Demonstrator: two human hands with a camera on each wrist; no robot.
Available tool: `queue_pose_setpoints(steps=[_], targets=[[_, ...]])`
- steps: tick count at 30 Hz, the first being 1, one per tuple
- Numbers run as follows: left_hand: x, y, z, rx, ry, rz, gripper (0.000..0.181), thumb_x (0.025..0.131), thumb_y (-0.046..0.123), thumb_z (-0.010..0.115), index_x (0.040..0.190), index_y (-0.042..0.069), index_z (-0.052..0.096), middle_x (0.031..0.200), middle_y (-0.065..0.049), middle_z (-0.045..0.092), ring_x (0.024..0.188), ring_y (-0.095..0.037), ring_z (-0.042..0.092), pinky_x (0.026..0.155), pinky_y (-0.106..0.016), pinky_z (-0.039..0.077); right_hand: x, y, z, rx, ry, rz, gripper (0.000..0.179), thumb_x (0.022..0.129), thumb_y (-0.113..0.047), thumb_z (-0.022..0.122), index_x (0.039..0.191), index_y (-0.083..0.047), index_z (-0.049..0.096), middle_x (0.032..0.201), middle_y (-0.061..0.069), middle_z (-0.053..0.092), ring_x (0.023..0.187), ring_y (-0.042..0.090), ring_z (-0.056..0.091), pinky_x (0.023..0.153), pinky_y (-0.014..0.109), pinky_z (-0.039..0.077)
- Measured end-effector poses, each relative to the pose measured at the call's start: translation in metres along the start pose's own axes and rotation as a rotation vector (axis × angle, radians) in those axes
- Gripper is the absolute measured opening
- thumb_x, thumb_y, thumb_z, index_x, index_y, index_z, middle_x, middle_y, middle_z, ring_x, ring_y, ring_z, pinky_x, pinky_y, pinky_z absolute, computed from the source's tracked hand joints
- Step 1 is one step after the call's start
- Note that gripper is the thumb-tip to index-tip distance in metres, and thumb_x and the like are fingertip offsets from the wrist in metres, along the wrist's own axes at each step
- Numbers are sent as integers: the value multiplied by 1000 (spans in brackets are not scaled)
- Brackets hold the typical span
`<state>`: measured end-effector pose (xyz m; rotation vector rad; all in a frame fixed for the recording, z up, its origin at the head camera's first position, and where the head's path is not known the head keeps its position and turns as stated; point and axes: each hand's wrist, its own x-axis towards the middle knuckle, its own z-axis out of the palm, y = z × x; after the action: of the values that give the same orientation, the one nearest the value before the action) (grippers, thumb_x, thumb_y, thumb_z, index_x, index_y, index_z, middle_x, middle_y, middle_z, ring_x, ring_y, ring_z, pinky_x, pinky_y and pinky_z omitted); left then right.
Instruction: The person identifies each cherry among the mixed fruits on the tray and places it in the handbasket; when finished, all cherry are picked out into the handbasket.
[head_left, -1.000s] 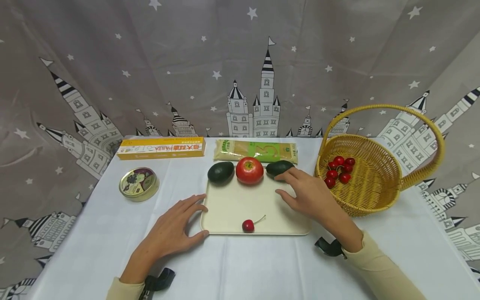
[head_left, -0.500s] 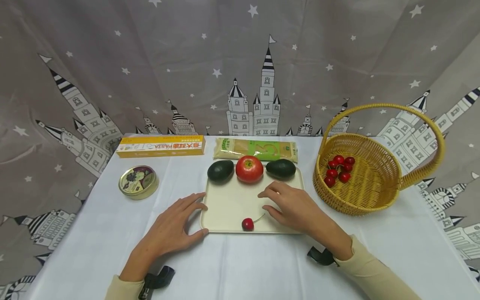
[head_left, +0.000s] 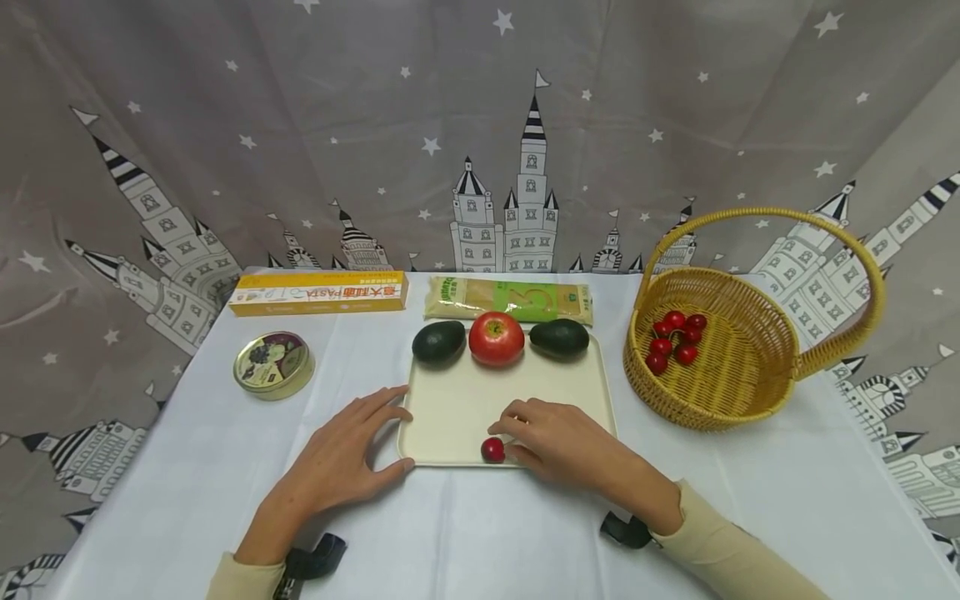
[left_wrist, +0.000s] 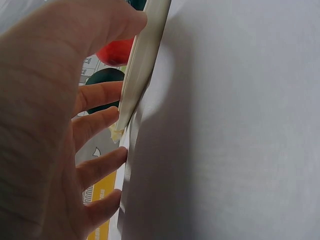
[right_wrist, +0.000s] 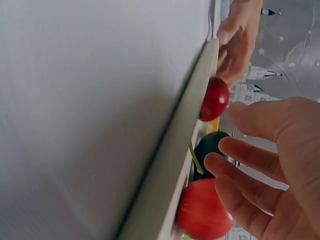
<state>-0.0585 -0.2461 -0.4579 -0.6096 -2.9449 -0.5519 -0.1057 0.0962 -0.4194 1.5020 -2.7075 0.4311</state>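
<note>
A cream tray (head_left: 442, 417) lies on the white cloth. Near its front edge sits a red cherry (head_left: 492, 450); its green stem (right_wrist: 196, 157) shows in the right wrist view. My right hand (head_left: 558, 442) is just right of the cherry, thumb and fingers apart, thumb tip close to the fruit. The left hand (head_left: 341, 462) rests at the tray's left side, fingers spread, tips at the rim and thumb at the front left corner. Along the tray's back are an avocado (head_left: 438, 342), a red tomato (head_left: 496, 339) and a second avocado (head_left: 559, 339).
To the right stands a yellow wicker basket (head_left: 750, 408) with a tall handle and several cherries (head_left: 686, 356) inside. A pasta box (head_left: 318, 293) and a noodle packet (head_left: 510, 301) lie behind; a round tin (head_left: 273, 366) is at left. A castle-print curtain (head_left: 337, 100) hangs at the back.
My right hand has moved left and toward me, from the right avocado to the cherry, now covering its stem in the head view. The left hand has stayed at the tray's side.
</note>
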Motion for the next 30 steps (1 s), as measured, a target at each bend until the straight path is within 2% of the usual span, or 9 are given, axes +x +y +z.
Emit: queue_pose_setpoints(steps=[5,12,23,30], targets=[[-1,0,0,0,4,4,54,87,52,84,130,23,68,165,0,50,148,-30,51,116,-54,49,0,-2,4,0,-28,-12,30,102,-26,76,132,-23,74,120,-3,73,103,14,70,85,31,62],[0,-2,1,-2,18,18,55,85,50,85,129,23,68,165,0,50,148,-30,51,116,-53,49,-1,-2,8,1,-64,12,33,101,-24,77,134,-24,72,119,-4,73,103,14,72,86,33,62],[1,-1,-1,-2,20,25,55,85,50,85,129,22,68,164,-1,51,147,-30,52,116,-53,49,-1,-2,11,-7,-46,-4,27,100,-23,77,127,-18,71,113,-5,73,97,11,69,82,28,61],[0,-2,1,0,32,32,55,84,50,86,129,23,69,164,-1,52,146,-29,53,114,-52,51,0,-5,12,3,-90,-13,34,103,-30,75,136,-23,71,116,-6,73,99,11,68,83,28,60]])
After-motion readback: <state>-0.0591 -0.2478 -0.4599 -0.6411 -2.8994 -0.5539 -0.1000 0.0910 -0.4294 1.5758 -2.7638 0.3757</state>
